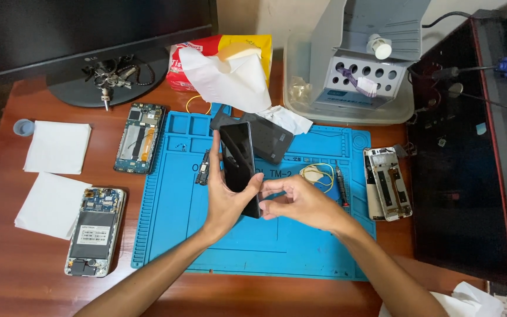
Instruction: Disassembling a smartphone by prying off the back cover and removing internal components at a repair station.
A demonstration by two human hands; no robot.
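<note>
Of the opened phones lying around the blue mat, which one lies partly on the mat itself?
The white-framed opened phone at the mat's right edge. The two other opened phones lie wholly on the wooden table, left of the mat.

My head camera looks steeply down from close above my blue work mat (277,235), facing the monitor base (89,88), probably at the desk's back.
</note>
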